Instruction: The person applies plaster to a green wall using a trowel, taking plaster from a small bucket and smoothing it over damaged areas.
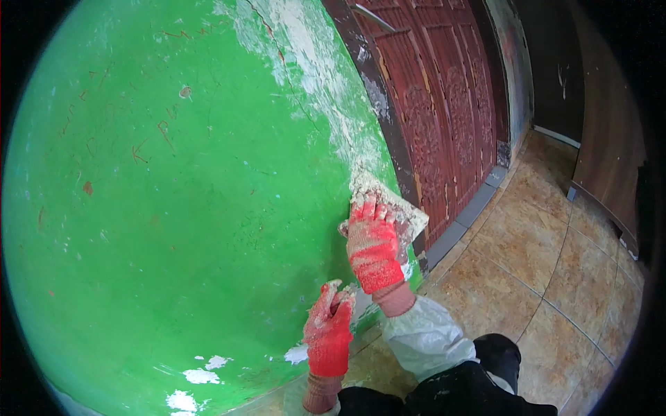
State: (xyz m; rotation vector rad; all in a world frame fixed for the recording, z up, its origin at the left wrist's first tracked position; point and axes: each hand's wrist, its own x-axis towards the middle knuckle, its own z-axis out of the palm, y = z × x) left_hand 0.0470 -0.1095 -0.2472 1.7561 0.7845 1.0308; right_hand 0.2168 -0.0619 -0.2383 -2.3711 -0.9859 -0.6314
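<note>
My right hand [374,243], in a red and pale work glove caked with filler, grips a wide putty knife [414,216]. Its fingers lie over the blade, which is pressed near the edge of the green wall [208,180], beside the door frame. Wet whitish putty [364,182] is heaped along the blade. Lower and to the left is my left hand [329,333], in a matching smeared glove. Its fingers are curled in close to the wall; whether something lies inside them is hidden.
A carved reddish-brown door [444,104] with a metal handle [374,17] stands right of the wall. A dark brown panel [610,139] stands at the far right. Brown tiles [513,263] cover the floor. A crack and smeared white putty [312,62] run down the wall above my hands.
</note>
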